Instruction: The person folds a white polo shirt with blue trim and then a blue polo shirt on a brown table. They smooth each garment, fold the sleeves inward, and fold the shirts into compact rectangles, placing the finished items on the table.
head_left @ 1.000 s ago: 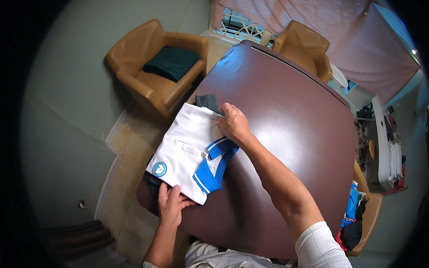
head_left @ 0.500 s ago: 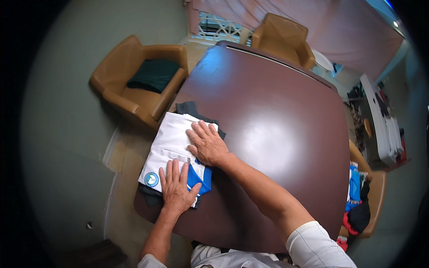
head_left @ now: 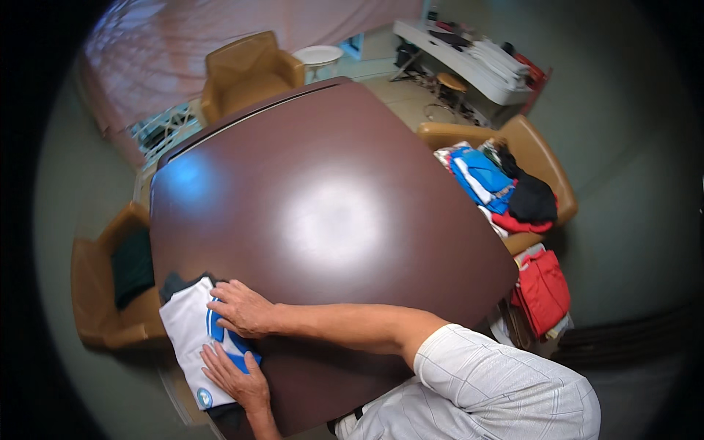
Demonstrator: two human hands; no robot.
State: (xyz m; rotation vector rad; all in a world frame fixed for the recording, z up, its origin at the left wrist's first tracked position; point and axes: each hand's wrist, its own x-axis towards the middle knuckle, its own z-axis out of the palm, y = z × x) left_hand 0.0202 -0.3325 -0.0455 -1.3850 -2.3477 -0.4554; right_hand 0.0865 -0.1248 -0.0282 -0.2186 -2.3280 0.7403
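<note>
Folded white shirt w/ blue panels (head_left: 192, 334) lay at the near-left corner of the dark brown table (head_left: 330, 213), partly overhanging its edge. Right hand (head_left: 242, 309) lay flat on the shirt's upper part, palm down, fingers spread apart & pointing away from the table centre; not clamped on anything. Left hand (head_left: 236, 378) lay flat on the shirt's lower part, closer to the person than the right hand, fingers also splayed, pressing the cloth. A dark garment (head_left: 176, 282) peeked out from under the shirt, on the side toward the table's far-left edge.

Tan armchair (head_left: 103, 293) stood just beside the table's left edge, w/ a dark green cloth (head_left: 133, 265) on its seat. Second tan armchair (head_left: 246, 73) at the table's far edge. Third chair (head_left: 539, 158) at the table's right edge, piled w/ blue, black & red clothes (head_left: 499, 187). Red bag (head_left: 541, 290) sat below that chair, off the table's right corner.
</note>
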